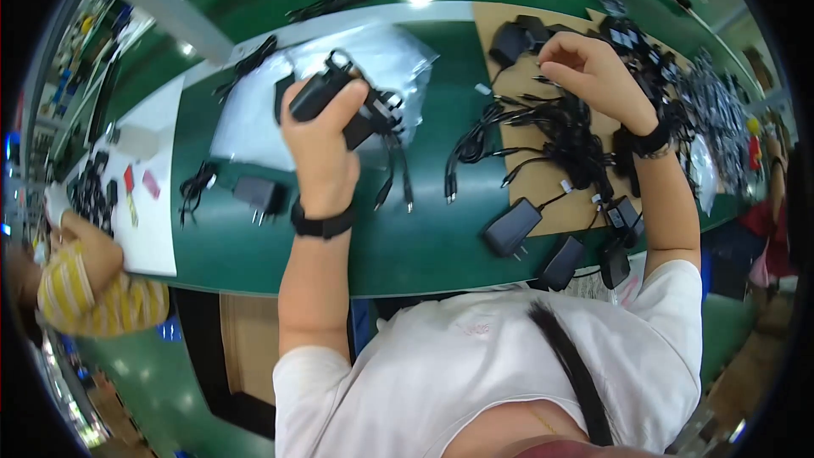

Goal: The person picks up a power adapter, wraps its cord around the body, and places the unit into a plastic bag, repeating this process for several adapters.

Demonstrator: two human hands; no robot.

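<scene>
My left hand is closed around a black power adapter, raised over a clear plastic bag. Another dark block shows below the fingers, and coiled cable with two hanging plug ends sits beside the hand. My right hand is curled above a heap of black adapter cables on the right. Its thumb and fingertips come together; whether anything thin is between them is hidden.
Loose adapters lie near the front edge on brown cardboard. One adapter with prongs rests left on the green table. Bagged cables are piled far right. At left, a person in a yellow striped top sits by a white sheet.
</scene>
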